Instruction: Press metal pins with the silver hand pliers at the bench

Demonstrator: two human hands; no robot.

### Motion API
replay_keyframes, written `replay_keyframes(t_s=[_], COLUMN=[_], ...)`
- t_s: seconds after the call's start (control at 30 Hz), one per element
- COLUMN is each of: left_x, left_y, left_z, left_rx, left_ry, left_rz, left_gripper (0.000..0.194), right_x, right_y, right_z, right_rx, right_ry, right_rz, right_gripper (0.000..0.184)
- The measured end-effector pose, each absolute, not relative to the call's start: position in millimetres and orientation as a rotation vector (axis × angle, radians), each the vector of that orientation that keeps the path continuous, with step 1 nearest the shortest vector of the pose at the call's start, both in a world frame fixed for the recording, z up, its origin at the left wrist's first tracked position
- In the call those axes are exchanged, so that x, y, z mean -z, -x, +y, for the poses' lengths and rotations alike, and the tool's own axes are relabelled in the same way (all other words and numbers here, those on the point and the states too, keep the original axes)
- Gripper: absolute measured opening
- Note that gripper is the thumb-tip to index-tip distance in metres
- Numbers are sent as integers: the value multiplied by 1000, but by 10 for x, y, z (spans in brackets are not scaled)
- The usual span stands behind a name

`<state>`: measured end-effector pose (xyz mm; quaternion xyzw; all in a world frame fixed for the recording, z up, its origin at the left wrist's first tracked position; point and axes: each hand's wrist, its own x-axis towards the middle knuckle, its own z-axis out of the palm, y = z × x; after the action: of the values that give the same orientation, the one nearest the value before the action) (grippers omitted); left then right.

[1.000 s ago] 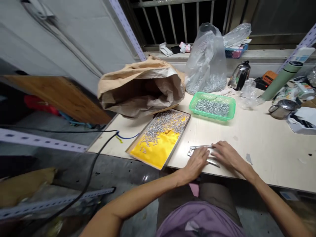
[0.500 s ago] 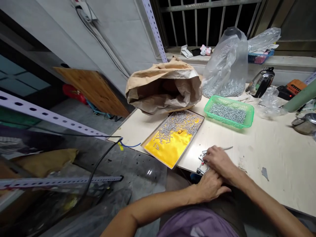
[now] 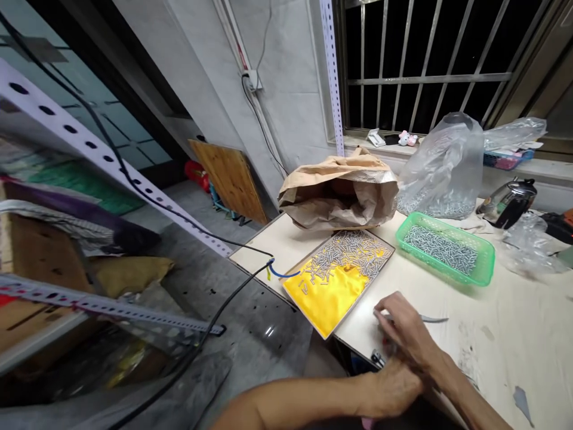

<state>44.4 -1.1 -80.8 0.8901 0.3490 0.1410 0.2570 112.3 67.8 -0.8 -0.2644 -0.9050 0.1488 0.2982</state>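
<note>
My right hand (image 3: pixel 405 328) is over the near edge of the table, its fingers bent and drawn together. Something small and greyish shows at its fingertips, too indistinct to name. Just below it, my left hand (image 3: pixel 396 382) lies partly under the right wrist. Its fingers are hidden and blurred. Beside both hands, a small metal fixture (image 3: pixel 377 358) sits at the table edge, largely covered by them. A thin grey curved strip (image 3: pixel 434 319) lies on the table just beyond the right hand.
A yellow-lined tray (image 3: pixel 320 304) holds many small metal pins. More fill a green basket (image 3: pixel 486 272) and a clear plastic bag (image 3: pixel 452 161). An open brown paper bag (image 3: pixel 335 209) stands behind the tray. A black cable (image 3: pixel 228 295) crosses the left side; a metal kettle (image 3: pixel 514 200) stands at the right.
The view has shifted, so the table contents appear lower and farther right. My right hand has lifted off the metal fixture, and my left hand has slid further beneath the right wrist.
</note>
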Motion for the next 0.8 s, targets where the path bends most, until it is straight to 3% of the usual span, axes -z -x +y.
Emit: replay_keyframes(t_s=[0.17,0.33,0.47,0.63,0.8], left_x=[362,132,262,504,580], left_y=[-430,110,759,1151,1195], left_z=[157,525,1031,1269,1284], left_rx=[-420,-629,-508,-385,-332], left_ry=[-2684,-2597,-2395,-2436,-2460], left_rz=[867,1394,1912,1857,1844], left_gripper=[16,22,25,22,21], right_x=[-579,-577,-274,53,285], right_y=[-1561,-2162,-2236,-1996,-1862], right_z=[1353,2031,1726,773,234], right_rx=[-4,339,169,-289,-400], right_ry=[991,1260,1241,1146,1337], right_rz=[-2049,-2127,-2185,-2252,-2214], right_gripper=[16,45,40,24,21])
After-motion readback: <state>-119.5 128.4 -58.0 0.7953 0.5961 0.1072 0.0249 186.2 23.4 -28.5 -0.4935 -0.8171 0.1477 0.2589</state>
